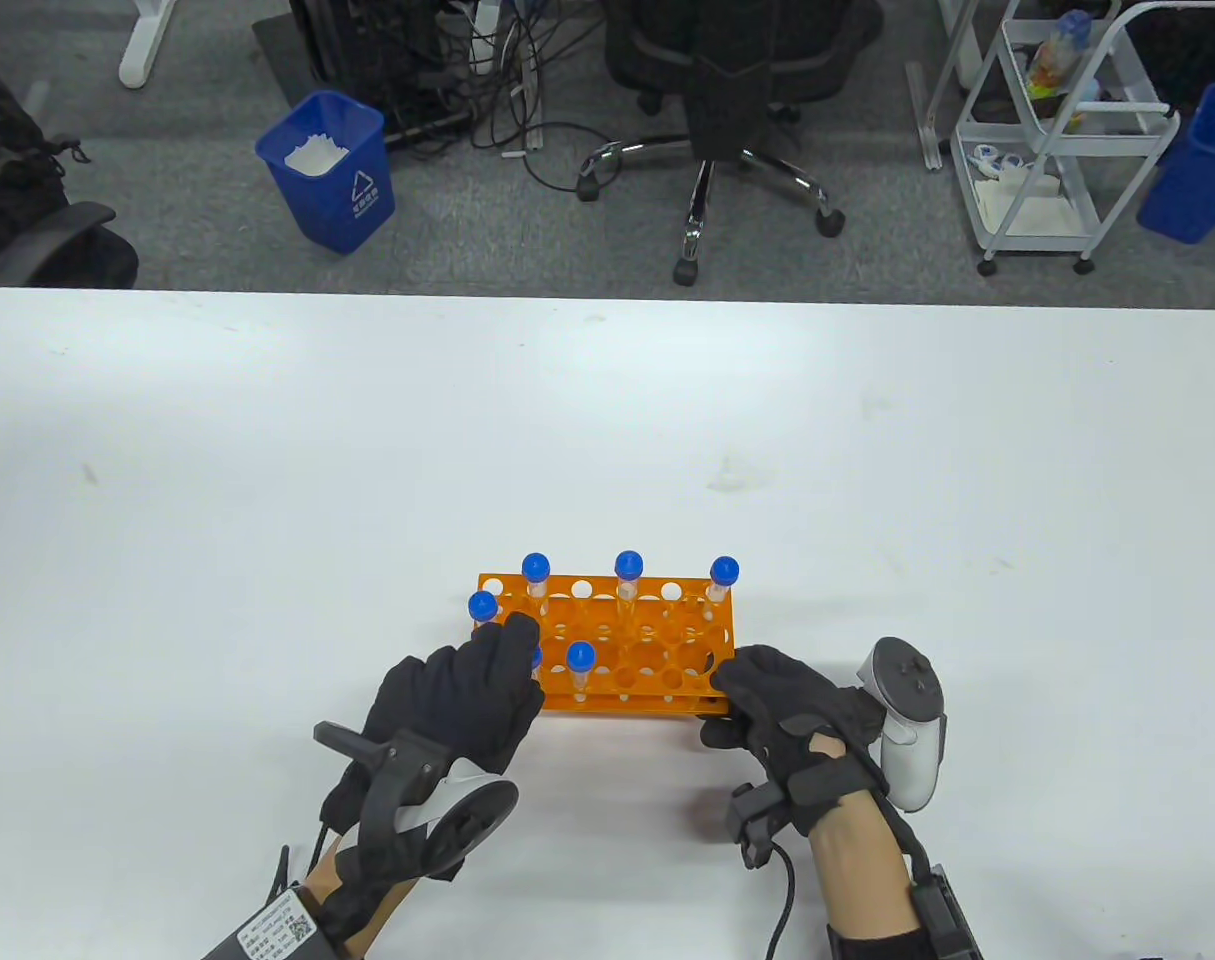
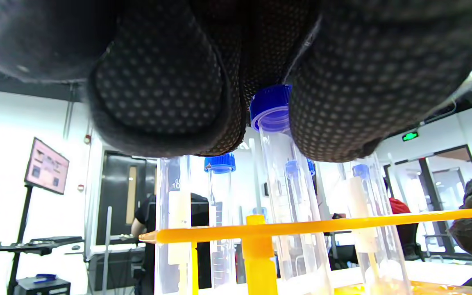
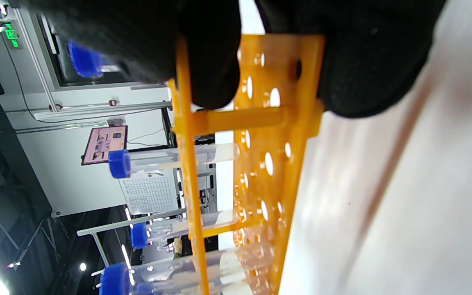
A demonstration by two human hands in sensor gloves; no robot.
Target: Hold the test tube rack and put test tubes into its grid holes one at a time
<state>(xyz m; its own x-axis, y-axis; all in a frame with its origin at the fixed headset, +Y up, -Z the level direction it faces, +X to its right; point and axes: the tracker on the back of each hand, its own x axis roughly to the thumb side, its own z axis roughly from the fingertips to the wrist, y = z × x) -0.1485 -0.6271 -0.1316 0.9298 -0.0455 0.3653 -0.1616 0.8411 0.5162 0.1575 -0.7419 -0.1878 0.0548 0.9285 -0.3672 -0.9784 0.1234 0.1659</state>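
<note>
An orange test tube rack (image 1: 657, 660) stands on the white table near the front. Several clear test tubes with blue caps stand upright in its holes, such as one (image 1: 627, 572) in the back row. My left hand (image 1: 520, 648) reaches over the rack's front left part. In the left wrist view its fingers (image 2: 158, 86) pinch the blue cap of a test tube (image 2: 272, 110) that stands in the rack (image 2: 301, 224). My right hand (image 1: 735, 690) grips the rack's right end. In the right wrist view a finger and thumb (image 3: 367, 61) clamp the rack's end frame (image 3: 244, 119).
The white table (image 1: 267, 480) stretches wide on both sides and behind the rack. Beyond its far edge, on the floor, stand an office chair (image 1: 712, 120), a blue bin (image 1: 332, 170) and a white cart (image 1: 1057, 150).
</note>
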